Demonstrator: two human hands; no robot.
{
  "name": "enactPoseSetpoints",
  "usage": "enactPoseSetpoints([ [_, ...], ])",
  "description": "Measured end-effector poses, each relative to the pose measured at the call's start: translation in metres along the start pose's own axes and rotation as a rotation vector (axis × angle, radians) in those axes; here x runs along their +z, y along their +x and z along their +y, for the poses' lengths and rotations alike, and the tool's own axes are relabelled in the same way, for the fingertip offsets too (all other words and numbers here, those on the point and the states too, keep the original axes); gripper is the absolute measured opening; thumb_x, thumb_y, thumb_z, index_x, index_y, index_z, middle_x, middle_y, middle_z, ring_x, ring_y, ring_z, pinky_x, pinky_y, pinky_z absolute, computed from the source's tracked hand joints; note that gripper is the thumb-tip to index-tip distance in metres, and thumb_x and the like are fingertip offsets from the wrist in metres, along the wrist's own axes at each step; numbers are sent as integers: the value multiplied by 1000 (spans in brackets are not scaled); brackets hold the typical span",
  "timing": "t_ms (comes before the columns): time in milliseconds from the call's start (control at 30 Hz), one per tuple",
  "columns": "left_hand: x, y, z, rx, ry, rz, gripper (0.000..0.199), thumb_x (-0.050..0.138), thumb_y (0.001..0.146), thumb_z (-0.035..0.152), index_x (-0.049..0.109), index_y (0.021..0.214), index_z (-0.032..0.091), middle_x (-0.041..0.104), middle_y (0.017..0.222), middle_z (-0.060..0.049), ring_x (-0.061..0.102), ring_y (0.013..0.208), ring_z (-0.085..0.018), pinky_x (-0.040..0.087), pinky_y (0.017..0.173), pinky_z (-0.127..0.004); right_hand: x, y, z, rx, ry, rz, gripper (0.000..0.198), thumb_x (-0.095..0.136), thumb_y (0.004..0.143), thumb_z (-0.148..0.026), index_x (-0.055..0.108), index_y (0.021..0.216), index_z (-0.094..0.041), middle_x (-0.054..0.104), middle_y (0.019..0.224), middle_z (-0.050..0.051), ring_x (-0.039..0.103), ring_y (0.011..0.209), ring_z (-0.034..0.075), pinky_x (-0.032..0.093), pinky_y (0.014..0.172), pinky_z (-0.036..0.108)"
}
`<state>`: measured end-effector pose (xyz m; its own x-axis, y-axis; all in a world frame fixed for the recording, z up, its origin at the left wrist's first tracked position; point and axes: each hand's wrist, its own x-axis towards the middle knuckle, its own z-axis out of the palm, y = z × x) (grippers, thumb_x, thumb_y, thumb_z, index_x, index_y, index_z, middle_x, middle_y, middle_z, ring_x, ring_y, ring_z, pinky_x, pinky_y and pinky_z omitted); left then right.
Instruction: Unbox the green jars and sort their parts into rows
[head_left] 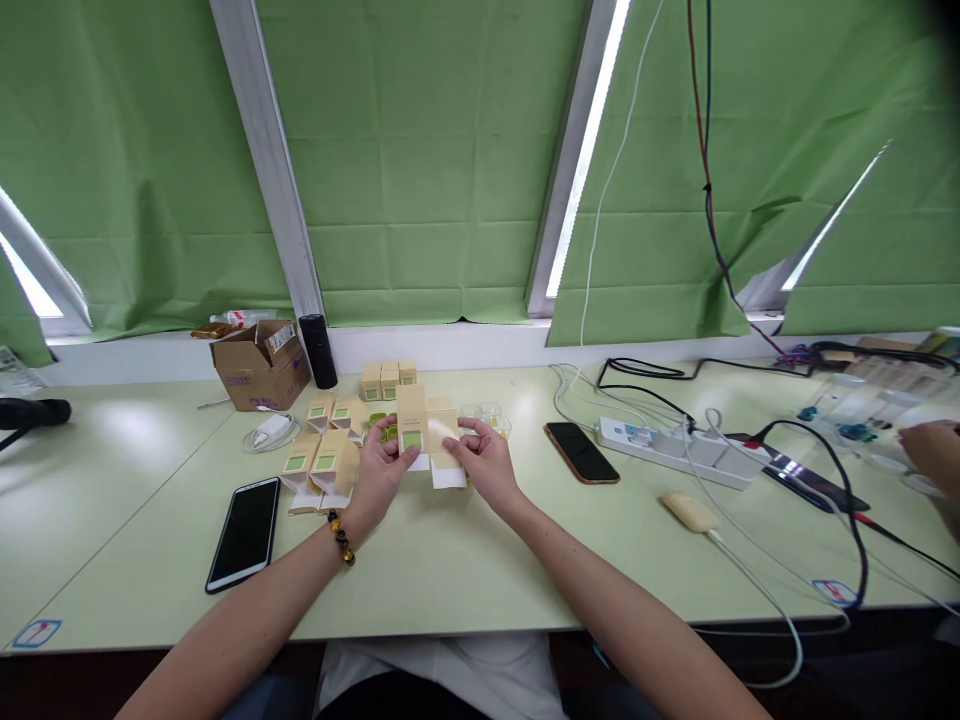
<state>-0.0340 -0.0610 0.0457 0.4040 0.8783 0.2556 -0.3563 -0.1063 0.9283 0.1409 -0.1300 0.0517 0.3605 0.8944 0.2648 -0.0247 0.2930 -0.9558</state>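
Bare forearms (277,600): stretched over the table (465,570), beaded bracelet (341,538) on the left one
Left hand (379,468): thumb and fingers clamped on the left panel of a cream carton (412,420), right by its green square
Right hand (489,468): pinching the right panel of that same carton, thumb in front
Carton spot: held up above the table between both hands, white flaps at the bottom
Small boxes (335,465): four grouped just left of the left hand, flaps facing front
Back row (389,378): three more little boxes, lined up behind the carton
Clear plastic bits (491,412): just behind the right hand, too small to make out
Phones: white-edged one (244,535) at left, orange-cased one (582,452) at right, near a white power strip (675,450)
Far right: someone else's hand (931,455), blurry
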Motion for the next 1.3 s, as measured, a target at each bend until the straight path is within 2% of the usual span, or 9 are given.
enactPoseSetpoints([
  [133,-2,5,0,-20,-34,69,76,88,74,40,41,131,22,78,94,-7,78,83,-25,61,77,-38,1,-5,1,-133,-65,-38,52,76,84,-47,51,125,-28,69,79,-4,64,66,17,50,59,29],
  [200,-5,7,-2,-14,-19,94,75,87,75,40,40,130,23,77,91,-5,76,81,-22,58,75,-35,2,-6,4,-203,-139,-83,37,73,87,-44,57,115,-27,67,83,-2,62,68,16,49,61,29],
  [267,-6,9,-4,-5,34,97,72,86,76,43,41,129,23,74,87,-2,72,76,-19,55,71,-31,3,-4,7,-206,-193,-120,24,71,88,-43,65,101,-25,60,74,-3,56,64,16,45,58,28],
  [400,-7,9,-8,28,63,86,56,73,88,53,44,125,23,70,86,-2,68,76,-18,51,68,-31,-4,14,9,-118,-159,-76,24,76,78,-45,70,87,-23,54,61,-4,49,56,15,40,52,28],
  [533,-5,6,-8,42,102,75,49,67,93,53,45,125,23,74,91,-6,70,95,-22,50,74,-32,-26,58,2,-147,-164,63,31,76,73,-47,70,88,-21,67,76,2,57,66,16,46,57,28],
  [633,-3,6,-9,53,173,63,46,68,91,52,49,120,23,75,90,-6,69,93,-22,48,73,-31,-47,103,-4,-135,-297,223,36,73,72,-51,70,90,-20,71,83,5,59,70,17,47,58,28],
  [867,-1,6,-19,64,271,-17,27,67,91,42,58,107,21,74,90,-6,68,91,-20,44,71,-30,-82,178,19,42,-509,405,16,70,77,-31,70,84,-17,74,87,10,63,68,18,48,62,29],
  [1067,0,6,-18,74,315,-28,19,65,92,35,61,104,21,74,87,-5,68,88,-20,44,71,-30,-101,200,37,128,-713,321,16,63,84,-22,76,92,-15,78,96,12,70,81,20,52,75,30],
  [1300,6,4,-14,83,347,-39,17,64,90,33,62,101,20,74,84,-6,69,86,-20,44,70,-29,-124,187,37,85,-988,194,28,59,89,-17,79,108,-17,72,126,18,64,116,30,48,96,37],
])
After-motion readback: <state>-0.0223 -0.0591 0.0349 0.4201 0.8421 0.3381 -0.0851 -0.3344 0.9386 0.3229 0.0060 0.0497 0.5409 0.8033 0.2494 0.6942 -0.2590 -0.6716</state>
